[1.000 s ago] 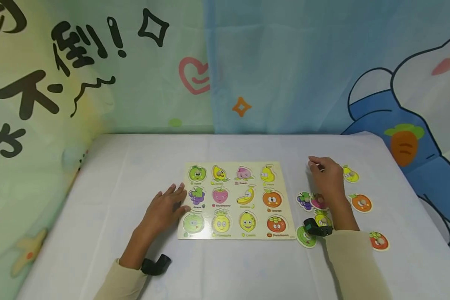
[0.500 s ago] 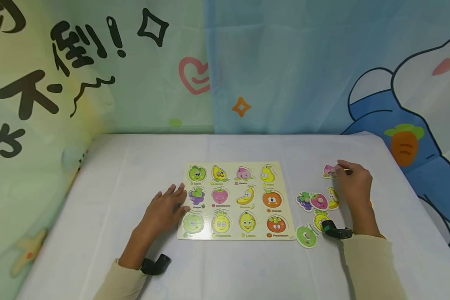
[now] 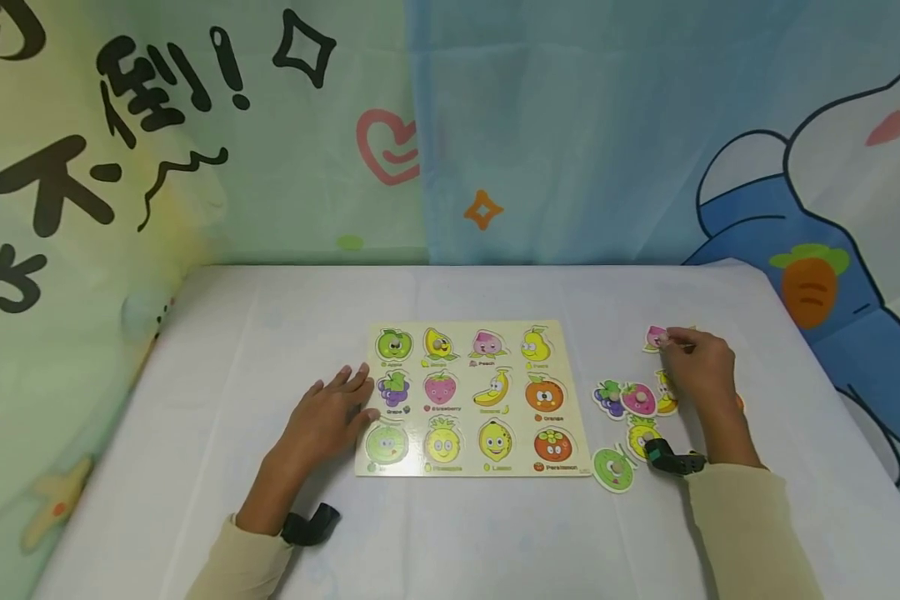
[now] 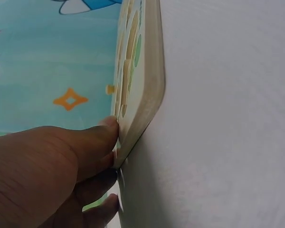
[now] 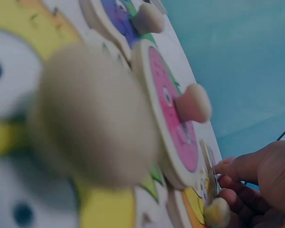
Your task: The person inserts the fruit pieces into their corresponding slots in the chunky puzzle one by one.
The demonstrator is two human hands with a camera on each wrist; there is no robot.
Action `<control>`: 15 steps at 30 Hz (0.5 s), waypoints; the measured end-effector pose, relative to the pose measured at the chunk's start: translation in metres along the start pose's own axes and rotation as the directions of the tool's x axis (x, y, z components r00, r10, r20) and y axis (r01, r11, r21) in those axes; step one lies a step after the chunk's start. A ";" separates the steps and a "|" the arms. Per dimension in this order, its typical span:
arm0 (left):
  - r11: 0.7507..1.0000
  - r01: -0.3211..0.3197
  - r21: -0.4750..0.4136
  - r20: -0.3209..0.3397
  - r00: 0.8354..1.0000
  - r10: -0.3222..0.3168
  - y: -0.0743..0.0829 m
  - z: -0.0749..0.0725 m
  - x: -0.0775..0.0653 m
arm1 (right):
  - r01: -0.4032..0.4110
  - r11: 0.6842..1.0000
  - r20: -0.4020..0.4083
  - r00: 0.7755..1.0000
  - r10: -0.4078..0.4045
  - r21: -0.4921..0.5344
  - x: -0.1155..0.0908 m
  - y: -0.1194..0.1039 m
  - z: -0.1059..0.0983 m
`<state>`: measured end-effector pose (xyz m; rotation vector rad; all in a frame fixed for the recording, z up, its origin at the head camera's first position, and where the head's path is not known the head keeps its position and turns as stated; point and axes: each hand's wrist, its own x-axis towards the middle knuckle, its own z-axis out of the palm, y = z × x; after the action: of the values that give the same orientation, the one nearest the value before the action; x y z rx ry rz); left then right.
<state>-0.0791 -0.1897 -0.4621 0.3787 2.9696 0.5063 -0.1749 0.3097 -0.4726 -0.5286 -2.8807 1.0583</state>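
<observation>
The left hand, spread, touches the board; at frame right, the bent right hand partly covers a peach piece, grip I cannot tell.

Long, plain beige sleeves, with a small black wrist camera beside each.
</observation>
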 end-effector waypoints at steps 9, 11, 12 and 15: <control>1.000 0.012 -0.018 -0.006 1.000 -0.012 -0.001 0.000 0.000 | 0.000 1.000 0.017 1.000 0.000 -0.026 0.005 -0.005 0.005; 1.000 0.013 -0.019 -0.002 1.000 -0.014 0.000 0.000 0.000 | -0.006 1.000 0.023 1.000 0.006 -0.029 0.005 -0.005 0.005; 1.000 0.012 -0.018 0.000 1.000 -0.012 -0.001 0.000 0.000 | -0.008 0.999 0.026 1.000 0.009 -0.033 0.006 -0.005 0.005; 1.000 0.014 -0.019 0.006 1.000 -0.013 -0.001 0.000 0.000 | -0.014 0.999 0.035 0.999 0.015 -0.042 0.007 -0.007 0.006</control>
<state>-0.0792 -0.1901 -0.4625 0.3575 2.9571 0.5310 -0.1844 0.3033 -0.4732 -0.5390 -2.9398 1.0222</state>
